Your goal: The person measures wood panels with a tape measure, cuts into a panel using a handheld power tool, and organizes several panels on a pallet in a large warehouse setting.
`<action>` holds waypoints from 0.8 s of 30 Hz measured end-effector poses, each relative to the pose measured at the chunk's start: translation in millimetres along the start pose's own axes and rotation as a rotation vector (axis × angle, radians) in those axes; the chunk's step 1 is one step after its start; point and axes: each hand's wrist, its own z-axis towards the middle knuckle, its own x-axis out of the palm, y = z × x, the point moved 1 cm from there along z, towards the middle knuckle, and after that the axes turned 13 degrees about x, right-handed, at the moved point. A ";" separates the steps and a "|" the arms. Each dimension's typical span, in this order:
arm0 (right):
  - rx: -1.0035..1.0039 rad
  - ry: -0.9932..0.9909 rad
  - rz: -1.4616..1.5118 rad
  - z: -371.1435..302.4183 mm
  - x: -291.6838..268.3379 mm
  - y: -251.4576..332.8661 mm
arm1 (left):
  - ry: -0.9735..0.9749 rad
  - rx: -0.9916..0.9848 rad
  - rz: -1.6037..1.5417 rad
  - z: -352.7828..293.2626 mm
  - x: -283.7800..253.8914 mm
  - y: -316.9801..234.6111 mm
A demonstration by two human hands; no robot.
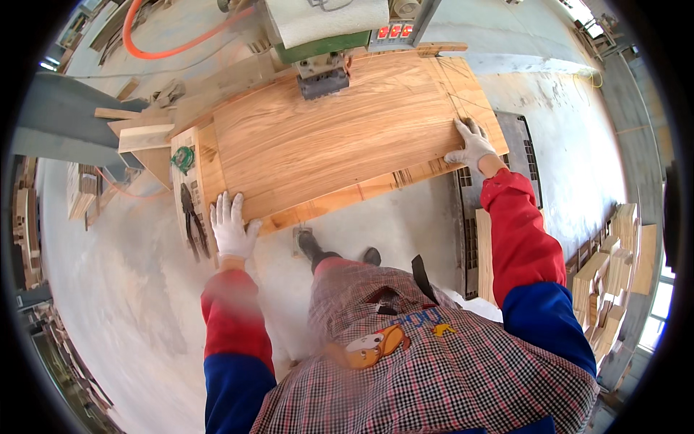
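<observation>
A wide wood-grained panel (332, 137) lies on the wooden worktable (340, 197) before me, under the dark head (323, 84) of a green machine. My left hand (233, 230), in a white glove, rests at the panel's near left corner with its fingers stretched out. At the near right edge lies my gloved right hand (471, 145), fingers spread, the palm over the edge. Neither hand grips a tool. Left of the panel, on a pale strip of the table, are pliers (192, 217) with dark handles and a green coil (183, 159).
An orange hose (134, 36) curves at upper left. Red switches (395, 31) sit on the machine's right side. A dark pallet (520, 152) lies on the floor to the right, with stacked wooden boards (603, 282) farther right. One boot (309, 244) is beside a floor pedal (298, 233).
</observation>
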 end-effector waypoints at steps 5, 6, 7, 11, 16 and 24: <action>-0.004 0.001 0.030 -13.6 -10.0 9.7 | 0.012 -0.008 0.007 -2.7 4.3 4.0; -0.009 -0.016 0.038 -11.5 -9.7 10.7 | 0.007 -0.008 -0.001 -1.1 2.7 4.2; -0.012 -0.024 0.041 -8.9 -3.9 5.5 | 0.010 -0.010 -0.014 -1.0 1.7 2.6; -0.047 -0.084 0.052 -8.9 14.4 0.1 | 0.014 -0.020 -0.023 -7.5 1.6 6.2; -0.149 -0.192 0.143 -1.1 40.5 -32.1 | -0.002 -0.020 -0.060 0.2 -3.3 2.5; -0.009 -0.226 0.224 7.4 66.6 -43.7 | 0.023 -0.046 -0.126 -2.6 -6.7 5.4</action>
